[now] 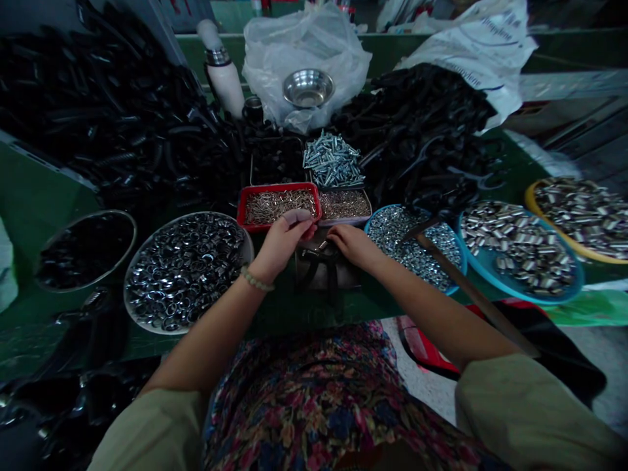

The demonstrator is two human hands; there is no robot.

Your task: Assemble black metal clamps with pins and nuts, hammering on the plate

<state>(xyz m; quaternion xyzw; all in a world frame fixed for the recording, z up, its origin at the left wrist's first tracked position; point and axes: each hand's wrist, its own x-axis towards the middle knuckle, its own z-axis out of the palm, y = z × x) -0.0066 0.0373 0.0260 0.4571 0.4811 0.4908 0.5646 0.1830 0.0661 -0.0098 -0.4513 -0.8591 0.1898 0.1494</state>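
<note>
My left hand (pixel 289 237) is at the front edge of a red tray (pixel 241 212) of small coppery pins, its fingers curled together. Whatever they pinch, if anything, is too small to make out. Close by on the right, my right hand (pixel 352 243) is closed with fingertips bent down over a black part (pixel 314 261). A small shiny metal piece (pixel 322 245) shows beside those fingertips; I cannot tell whether they grip it. The black part lies on a dark plate (pixel 349 278) between both hands. Behind the right hand stands a pale box (pixel 369 212) of tiny rivets.
Left stand a bowl of black rings (pixel 250 245) and a dark bowl (pixel 132 226). Right are blue basins (pixel 464 261) (pixel 581 278) of metal pieces and a hammer (pixel 471 291) across one. Silver screws (pixel 333 160), black parts (pixel 432 131) and a white flask (pixel 228 88) are behind.
</note>
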